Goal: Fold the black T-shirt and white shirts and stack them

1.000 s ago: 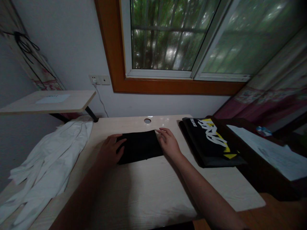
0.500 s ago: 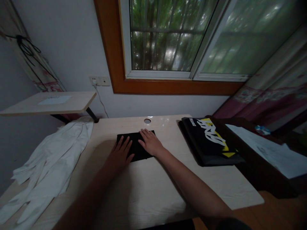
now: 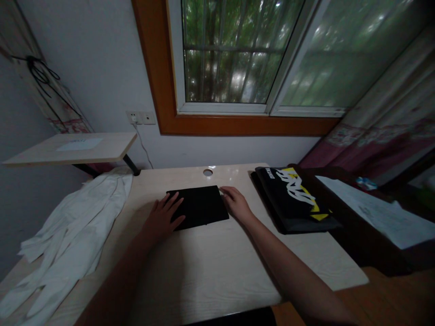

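A folded black cloth (image 3: 200, 206), roughly rectangular, lies flat on the pale wooden table (image 3: 217, 262). My left hand (image 3: 163, 216) rests open on its left side, fingers spread over the fabric. At the right edge of the cloth is my right hand (image 3: 237, 204), its fingers loosely extended along that edge near the far corner. Nothing shows in its fingers, though their undersides are hidden.
On the right of the table lies a stack of folded dark garments (image 3: 288, 199), the top one printed white and yellow. White cloth (image 3: 74, 231) is heaped at the left, beside a small raised shelf (image 3: 74, 149). Papers (image 3: 374, 208) lie on a dark surface further right.
My right hand has slid rightward off the top of the black cloth to its right edge, uncovering more of it. My left hand has shifted slightly left.
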A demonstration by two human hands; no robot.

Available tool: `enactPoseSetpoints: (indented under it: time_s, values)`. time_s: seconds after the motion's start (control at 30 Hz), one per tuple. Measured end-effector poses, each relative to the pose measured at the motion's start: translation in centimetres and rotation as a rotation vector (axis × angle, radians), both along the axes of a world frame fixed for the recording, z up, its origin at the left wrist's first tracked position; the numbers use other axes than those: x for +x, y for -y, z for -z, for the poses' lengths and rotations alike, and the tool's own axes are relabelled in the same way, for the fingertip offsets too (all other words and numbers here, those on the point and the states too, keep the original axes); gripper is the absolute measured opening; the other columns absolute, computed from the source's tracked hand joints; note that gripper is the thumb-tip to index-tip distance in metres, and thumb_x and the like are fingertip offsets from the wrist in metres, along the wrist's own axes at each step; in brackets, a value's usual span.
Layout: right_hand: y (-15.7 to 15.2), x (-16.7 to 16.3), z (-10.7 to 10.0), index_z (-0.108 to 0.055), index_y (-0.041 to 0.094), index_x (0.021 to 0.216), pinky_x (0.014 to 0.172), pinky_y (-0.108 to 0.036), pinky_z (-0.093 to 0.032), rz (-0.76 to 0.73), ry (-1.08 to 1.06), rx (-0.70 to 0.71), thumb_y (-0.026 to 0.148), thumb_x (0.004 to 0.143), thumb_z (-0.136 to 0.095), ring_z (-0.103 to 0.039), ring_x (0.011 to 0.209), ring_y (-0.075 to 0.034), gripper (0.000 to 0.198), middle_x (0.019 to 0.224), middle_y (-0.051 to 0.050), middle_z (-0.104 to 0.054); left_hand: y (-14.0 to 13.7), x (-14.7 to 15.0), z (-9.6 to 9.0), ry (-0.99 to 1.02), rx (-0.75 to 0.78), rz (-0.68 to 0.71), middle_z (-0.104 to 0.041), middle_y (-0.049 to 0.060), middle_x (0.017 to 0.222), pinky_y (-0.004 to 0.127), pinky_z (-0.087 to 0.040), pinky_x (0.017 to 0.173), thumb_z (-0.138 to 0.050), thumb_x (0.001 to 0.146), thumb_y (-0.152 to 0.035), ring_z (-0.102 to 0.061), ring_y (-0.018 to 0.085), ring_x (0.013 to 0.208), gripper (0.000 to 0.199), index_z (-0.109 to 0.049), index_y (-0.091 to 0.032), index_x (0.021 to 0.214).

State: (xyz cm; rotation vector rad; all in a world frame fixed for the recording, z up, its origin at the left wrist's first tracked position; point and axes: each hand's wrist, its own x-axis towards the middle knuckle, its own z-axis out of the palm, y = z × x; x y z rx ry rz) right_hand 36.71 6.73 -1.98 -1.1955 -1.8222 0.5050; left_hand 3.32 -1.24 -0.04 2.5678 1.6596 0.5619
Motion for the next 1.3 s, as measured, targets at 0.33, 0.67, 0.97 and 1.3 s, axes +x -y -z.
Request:
enactPoseSetpoints:
  time_s: [0.33,0.67,0.97,1.3]
  values:
    - [4.7,-3.2,-2.9,-0.073,0.028,0.112,0.083,-0.041,-0.049,-0.433,0.408,0.32,0.044,0.094,-0.066,-0.061,0.095,-0.025,0.026,0.102,-0.008,-0.069,-1.7,-2.7,0.2,0.23,0.067,-0.036,-0.063,0.006,0.137,0.054,-0.03,0.121,-0.043,0.103,-0.036,-0.043,0.025,0.141,0.035,-0.066,-0.024,0.126]
    - [3.6,-1.9,-2.3,-0.074,0.024,0.108,0.08,-0.038,-0.049,-0.331,0.542,0.318,0.031,0.095,-0.065,-0.06,0.089,-0.023,0.017,0.095,-0.008,-0.066,-1.4,-2.2,-1.9,0.136,0.158,0.073,-0.071,0.007,0.1,0.054,-0.033,0.114,-0.052,0.098,-0.03,-0.057,0.026,0.109,0.025,-0.076,-0.022,0.095]
    - [1.9,-0.7,-0.9,-0.073,0.026,0.119,0.089,-0.041,-0.051,-0.106,0.405,0.216,0.016,0.096,-0.057,-0.061,0.098,-0.025,0.03,0.105,-0.007,-0.072,0.3,1.2,-2.8,0.268,-0.07,0.355,-0.073,0.007,0.087,0.039,-0.049,0.087,-0.056,0.095,-0.024,-0.062,0.022,0.089,0.025,-0.078,-0.021,0.085]
    - [2.3,-1.0,-1.3,-0.071,0.026,0.125,0.096,-0.046,-0.048,-0.122,0.401,0.154,0.036,0.102,-0.052,-0.06,0.112,-0.027,0.031,0.119,-0.008,-0.072,0.9,1.6,-2.8,0.8,-0.756,0.425,-0.076,0.01,0.091,0.028,-0.051,0.068,-0.054,0.098,-0.045,-0.07,0.019,0.075,0.036,-0.078,-0.019,0.102]
